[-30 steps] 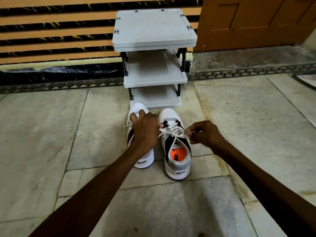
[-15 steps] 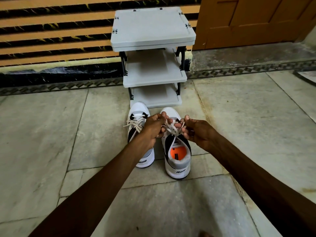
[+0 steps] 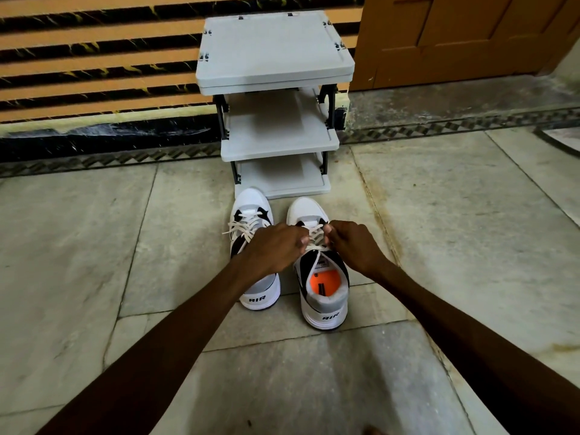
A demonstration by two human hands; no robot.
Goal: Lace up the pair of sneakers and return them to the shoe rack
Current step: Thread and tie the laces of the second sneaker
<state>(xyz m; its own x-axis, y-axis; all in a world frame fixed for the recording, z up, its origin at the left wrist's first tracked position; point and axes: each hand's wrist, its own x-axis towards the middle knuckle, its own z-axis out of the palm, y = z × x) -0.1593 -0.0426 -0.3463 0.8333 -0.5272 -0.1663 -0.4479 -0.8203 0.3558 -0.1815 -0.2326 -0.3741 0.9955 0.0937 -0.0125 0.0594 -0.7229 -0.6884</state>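
Note:
Two white sneakers with black panels stand side by side on the stone floor, toes toward the rack. The left sneaker (image 3: 251,211) shows loose cream laces spread over its tongue. The right sneaker (image 3: 324,296) has an orange insole showing. My left hand (image 3: 276,246) and my right hand (image 3: 354,246) are both closed over the right sneaker's laces (image 3: 315,237), pinching them just above the tongue. My left forearm covers much of the left sneaker's heel. The grey three-shelf shoe rack (image 3: 276,58) stands right behind the sneakers with its shelves bare.
An orange and black striped wall (image 3: 94,58) runs behind the rack, with a dark patterned floor border (image 3: 94,158) below it. A brown wooden door (image 3: 455,36) is at the upper right. Pale stone slabs (image 3: 78,262) surround the sneakers.
My left hand left the left sneaker and joined the right hand on the right sneaker's laces. Both hands now sit close together over its tongue.

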